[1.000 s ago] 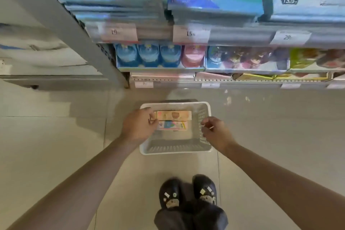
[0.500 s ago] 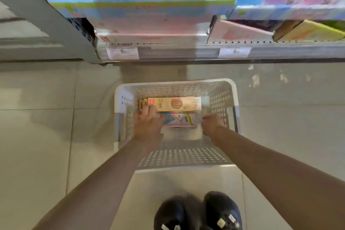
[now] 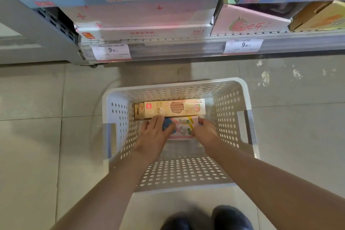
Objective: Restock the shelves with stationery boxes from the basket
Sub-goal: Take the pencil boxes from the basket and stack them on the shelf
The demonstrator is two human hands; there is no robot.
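A white perforated basket (image 3: 231, 110) stands on the floor below the shelf. Inside it lie two boxes side by side: a tan pencil box (image 3: 173, 109) at the far side and a pink and white box (image 3: 183, 127) nearer me. Both my hands reach down into the basket. My left hand (image 3: 154, 136) rests on the left end of the pink and white box, fingers touching the tan box's edge. My right hand (image 3: 205, 132) grips the right end of the pink and white box. The box's lower part is hidden by my hands.
The bottom shelf (image 3: 186, 46) runs across the top with price tags (image 3: 112, 51) and large pink and blue product cartons (image 3: 145, 18). A grey shelf upright (image 3: 37, 30) stands at left. My shoes (image 3: 229, 218) are just behind the basket on the tiled floor.
I have bent lower, so the basket looks bigger. Both hands went deeper into the basket and closed in on the ends of the pink and white box.
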